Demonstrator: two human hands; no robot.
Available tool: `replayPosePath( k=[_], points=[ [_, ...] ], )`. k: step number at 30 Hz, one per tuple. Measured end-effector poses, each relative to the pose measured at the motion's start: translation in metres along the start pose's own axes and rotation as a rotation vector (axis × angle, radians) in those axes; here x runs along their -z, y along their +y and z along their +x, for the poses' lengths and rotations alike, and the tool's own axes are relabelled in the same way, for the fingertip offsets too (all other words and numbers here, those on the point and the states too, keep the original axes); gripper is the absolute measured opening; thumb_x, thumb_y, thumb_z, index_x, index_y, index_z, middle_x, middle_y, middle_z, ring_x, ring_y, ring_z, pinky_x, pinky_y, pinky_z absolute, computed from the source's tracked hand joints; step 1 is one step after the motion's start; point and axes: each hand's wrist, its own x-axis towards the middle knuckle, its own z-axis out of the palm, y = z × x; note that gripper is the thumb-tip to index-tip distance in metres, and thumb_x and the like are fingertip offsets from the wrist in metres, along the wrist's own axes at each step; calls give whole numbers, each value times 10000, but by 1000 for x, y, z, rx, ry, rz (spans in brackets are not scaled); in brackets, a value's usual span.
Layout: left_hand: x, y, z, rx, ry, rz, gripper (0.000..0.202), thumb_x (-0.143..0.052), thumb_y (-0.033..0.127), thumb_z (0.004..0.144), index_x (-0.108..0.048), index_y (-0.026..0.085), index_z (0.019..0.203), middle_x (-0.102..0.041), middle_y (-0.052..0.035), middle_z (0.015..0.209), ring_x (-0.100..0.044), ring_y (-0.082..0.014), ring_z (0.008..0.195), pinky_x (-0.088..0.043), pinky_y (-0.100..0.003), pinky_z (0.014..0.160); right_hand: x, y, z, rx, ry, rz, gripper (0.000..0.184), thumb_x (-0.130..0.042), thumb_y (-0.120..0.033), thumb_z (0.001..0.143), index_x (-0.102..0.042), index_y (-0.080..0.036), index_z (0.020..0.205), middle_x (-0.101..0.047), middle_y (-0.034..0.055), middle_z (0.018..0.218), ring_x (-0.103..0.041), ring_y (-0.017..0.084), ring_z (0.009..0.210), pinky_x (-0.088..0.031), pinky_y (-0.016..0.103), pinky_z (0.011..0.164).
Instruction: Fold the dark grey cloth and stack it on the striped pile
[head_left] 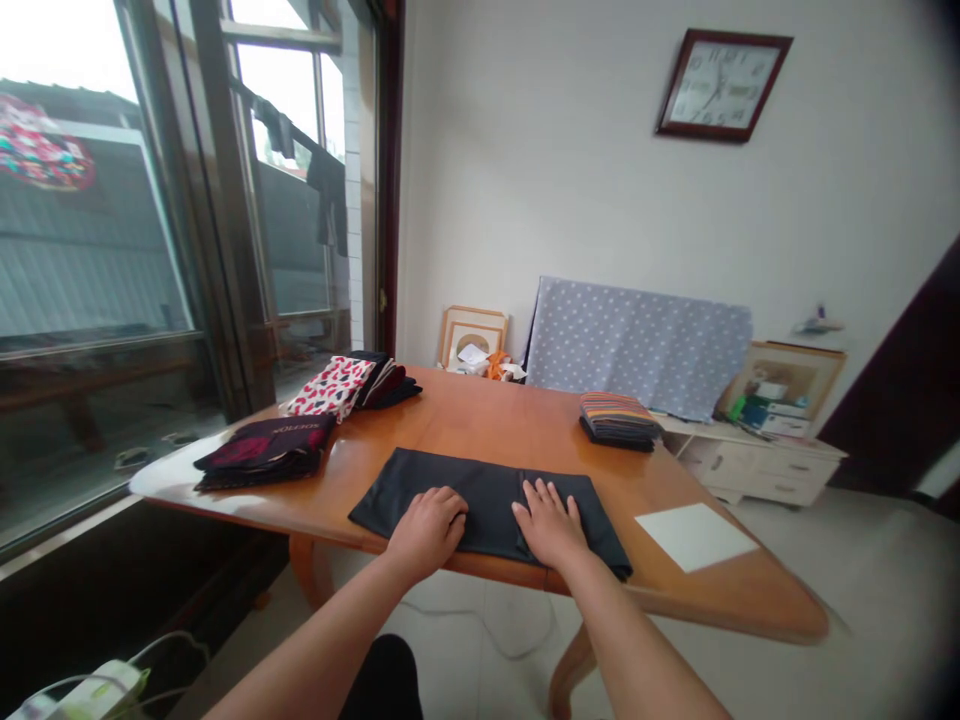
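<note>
A black garment (480, 490) lies folded flat near the front edge of the wooden table (510, 415). My left hand (429, 527) rests on its near middle with the fingers curled down onto the cloth. My right hand (551, 520) lies flat on the cloth just to the right, fingers stretched forward over a fold line. Neither hand lifts anything.
A dark red folded cloth (266, 450) and a red-and-white patterned pile (334, 385) sit at the table's left. A striped folded stack (619, 418) is at the far right, a white sheet (694, 535) near the front right. A window is left, a low cabinet right.
</note>
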Motion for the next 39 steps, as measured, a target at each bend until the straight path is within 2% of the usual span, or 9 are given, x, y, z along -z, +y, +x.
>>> replayPosePath(
  k=[5,8,13,17,22,26,31,35,39],
  points=[
    [-7,-6,2,-17,26,-67,203,-489,251,947,-682,250,1010,-671,-53,1068,-602,-230,1029,-443,-359,883,6,10,1,35,57,141,679,-276,-572,993,-382,-191,1546,-339,137,1607,-238,303,1514,-149,567,1201],
    [-8,-20,6,-1,86,-160,200,-512,236,927,-686,239,1025,-680,-54,1065,-616,-216,1031,-465,-348,914,12,26,-4,63,220,237,625,-303,-526,995,-527,-151,1442,-491,159,1509,-373,290,1455,-266,496,1184],
    [20,-60,6,392,315,5,293,-500,330,929,-647,200,1147,-656,-118,1183,-603,-275,1122,-458,-412,970,23,63,-23,61,548,363,538,-346,-506,975,-687,-153,1196,-688,147,1258,-606,260,1218,-428,374,1061],
    [47,-92,7,763,133,113,513,-552,555,860,-606,179,1205,-621,-189,1294,-583,-374,1182,-462,-452,917,31,88,-31,-93,665,414,498,-358,-502,953,-706,-180,1106,-726,126,1149,-649,264,1091,-467,370,959],
    [55,-111,23,924,-38,9,541,-650,642,739,-631,160,984,-721,-161,990,-680,-328,953,-482,-332,712,29,101,-27,-199,727,499,489,-391,-488,919,-721,-164,1079,-729,130,1134,-642,277,1095,-456,371,960],
    [53,-111,40,1006,-50,-171,486,-785,561,650,-614,172,884,-728,-123,860,-699,-298,853,-499,-303,634,21,105,-26,-241,781,579,482,-398,-462,905,-717,-159,1102,-728,129,1131,-642,266,1083,-467,364,938],
    [60,-109,53,1111,-249,-572,260,-705,408,751,-636,168,823,-753,-101,804,-730,-249,697,-562,-294,550,11,113,-30,-265,812,610,476,-395,-444,899,-706,-153,1112,-725,133,1121,-640,260,1072,-469,362,936],
    [73,-90,68,1023,-294,-702,232,-666,288,747,-652,186,955,-767,-74,825,-742,-247,721,-597,-311,588,4,115,-33,-261,818,607,454,-400,-419,897,-697,-161,1124,-715,130,1137,-636,253,1068,-467,363,941],
    [76,-43,94,776,-274,-557,260,-660,280,741,-633,183,981,-756,-55,840,-723,-219,730,-562,-272,584,-1,112,-34,-240,821,613,435,-403,-414,898,-696,-165,1101,-717,119,1124,-638,251,1047,-471,365,940]
  ],
)
